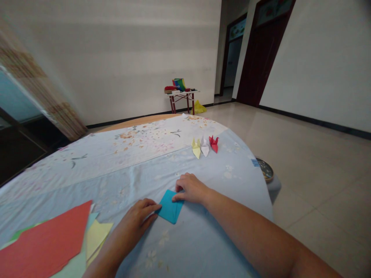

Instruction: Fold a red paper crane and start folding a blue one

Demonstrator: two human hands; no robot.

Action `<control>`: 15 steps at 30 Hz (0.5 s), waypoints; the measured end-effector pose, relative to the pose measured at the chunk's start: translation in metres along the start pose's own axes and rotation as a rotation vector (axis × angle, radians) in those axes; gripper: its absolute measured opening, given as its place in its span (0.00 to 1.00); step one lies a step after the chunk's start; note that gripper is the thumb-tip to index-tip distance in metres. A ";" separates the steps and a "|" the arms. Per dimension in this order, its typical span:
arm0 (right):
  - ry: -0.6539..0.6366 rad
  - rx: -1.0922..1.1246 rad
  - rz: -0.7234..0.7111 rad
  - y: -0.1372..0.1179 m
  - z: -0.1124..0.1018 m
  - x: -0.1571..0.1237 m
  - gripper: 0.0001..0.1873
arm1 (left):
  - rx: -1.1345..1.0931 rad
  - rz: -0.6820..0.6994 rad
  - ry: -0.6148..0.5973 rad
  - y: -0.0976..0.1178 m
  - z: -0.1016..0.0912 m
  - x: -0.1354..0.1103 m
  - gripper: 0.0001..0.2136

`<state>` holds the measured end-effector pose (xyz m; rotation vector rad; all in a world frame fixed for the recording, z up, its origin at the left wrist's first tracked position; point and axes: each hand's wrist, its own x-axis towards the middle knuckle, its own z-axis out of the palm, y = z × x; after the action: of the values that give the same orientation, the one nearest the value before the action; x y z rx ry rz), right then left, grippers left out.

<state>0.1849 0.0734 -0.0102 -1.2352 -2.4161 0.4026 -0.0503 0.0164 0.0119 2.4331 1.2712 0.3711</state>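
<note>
Close by, at the lower left, a pile of paper lies on the bench [136,121], with a big red sheet [49,241] on top. Pale yellow sheets [97,235] stick out beside it, and a bit of a green sheet [26,230] peeks out behind. Next to the pile, the left hand [139,216] has its grip pinching the left corner of a folded blue paper [168,209]. The blue paper lies flat on the pale flowered cloth [136,181], between the two hands. The right hand [191,189] has its thumb on the blue paper near the upper right edge, with its fingers bent; I cannot tell if that grip pinches the paper or just presses on it. A little farther away, three small folded paper figures stand close in a row: a yellow figure [196,148], a white figure [205,146] and a red figure [213,143]. Past the right side of the bench is a round thing with a dark rim [266,170], too small to make out. Far back, a little stand [183,93] with dark red legs holds bright things, and a yellow bag [198,107] is on the floor [304,170] near it. Behind them are a pale wall [124,58] and, to the right, a dark red door [265,54].
</note>
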 end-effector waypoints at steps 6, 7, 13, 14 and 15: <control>-0.003 -0.003 -0.004 0.000 0.000 0.000 0.21 | -0.006 -0.001 0.017 0.004 0.000 0.002 0.14; -0.002 -0.005 -0.002 0.000 0.000 -0.001 0.21 | -0.004 0.002 0.014 0.004 0.000 0.002 0.13; 0.006 -0.013 -0.002 0.000 0.001 -0.002 0.20 | -0.038 -0.015 0.002 -0.001 0.000 0.004 0.12; 0.006 -0.013 -0.004 0.001 0.001 -0.002 0.20 | -0.047 -0.016 -0.003 -0.002 0.000 0.004 0.12; 0.005 -0.011 -0.006 0.001 0.001 -0.002 0.20 | -0.054 -0.015 -0.008 -0.002 0.000 0.004 0.13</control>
<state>0.1863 0.0718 -0.0117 -1.2318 -2.4209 0.3842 -0.0496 0.0212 0.0113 2.3760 1.2594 0.3856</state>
